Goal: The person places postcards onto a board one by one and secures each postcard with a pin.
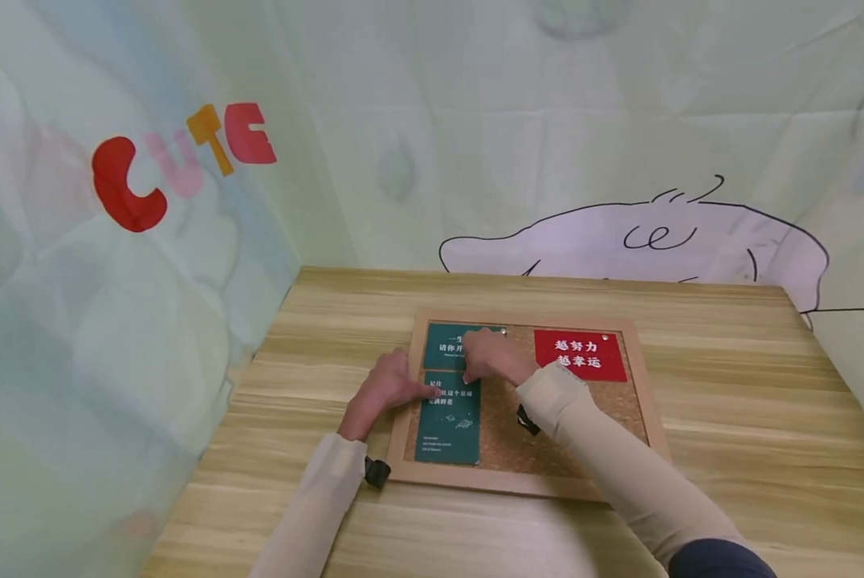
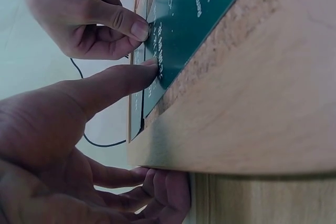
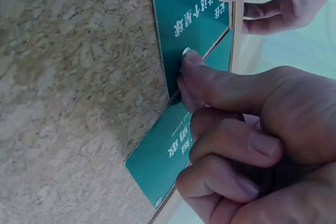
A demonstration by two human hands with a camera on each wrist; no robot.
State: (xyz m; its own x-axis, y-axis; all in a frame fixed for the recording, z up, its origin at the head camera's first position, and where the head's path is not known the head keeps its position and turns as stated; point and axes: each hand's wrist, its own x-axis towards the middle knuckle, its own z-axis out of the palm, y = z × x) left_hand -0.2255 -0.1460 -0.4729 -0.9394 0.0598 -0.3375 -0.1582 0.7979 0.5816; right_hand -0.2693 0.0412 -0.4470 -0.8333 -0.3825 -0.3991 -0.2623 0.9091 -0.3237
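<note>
A wood-framed cork board [image 1: 526, 453] lies on the table. Its left part bears an upright green card [image 1: 450, 440] with white writing, just below a sideways green card [image 1: 441, 335]. My left hand [image 1: 387, 389] grips the board's left edge, thumb pressing on the upright card and the other fingers curled against the frame's outer side. At that card's top right corner, my right hand [image 1: 495, 357] pinches a small white thumbtack [image 3: 186, 51] between thumb and forefinger. The fingers partly hide the tack, so how deep it sits cannot be told.
At the board's upper right, a red card [image 1: 580, 369] is held by a white tack [image 1: 605, 338]. Another tack [image 3: 158, 202] sits in the upper green card's corner. The wood-grain table [image 1: 750, 401] meets printed fabric walls [image 1: 374, 120] at the back and left.
</note>
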